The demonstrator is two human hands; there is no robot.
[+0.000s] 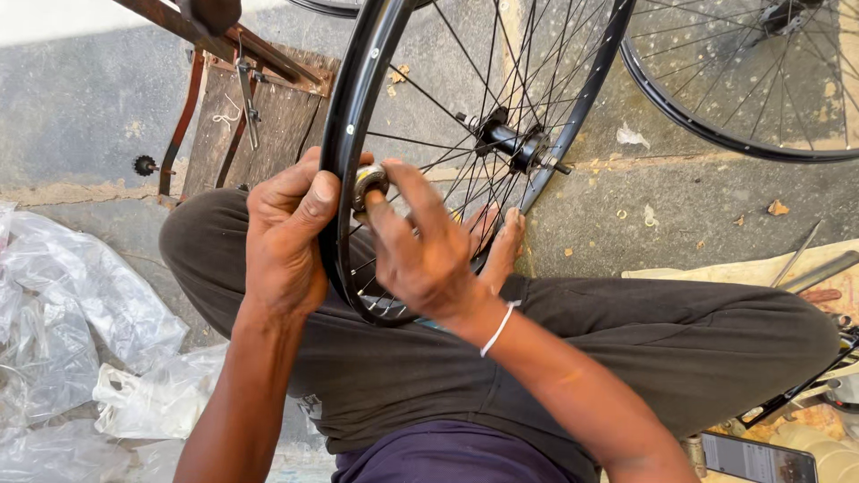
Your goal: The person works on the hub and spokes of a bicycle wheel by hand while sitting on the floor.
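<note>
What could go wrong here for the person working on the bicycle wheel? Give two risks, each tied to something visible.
1. The right hand works a small round tool among thin spokes; a slip might pinch fingers.
2. The black rim rests near a bare foot, steadied by the left hand; it could tip onto the toes.

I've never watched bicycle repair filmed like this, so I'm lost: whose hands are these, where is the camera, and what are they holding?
The camera sits on the person's head and looks down at their own lap and hands. The left hand grips the black wheel rim, which stands between their legs. The right hand presses a small round metal tool against the rim by the spokes. The hub shows in the middle. On the concrete ground lie clear plastic bags to the left and a second wheel beyond.
</note>
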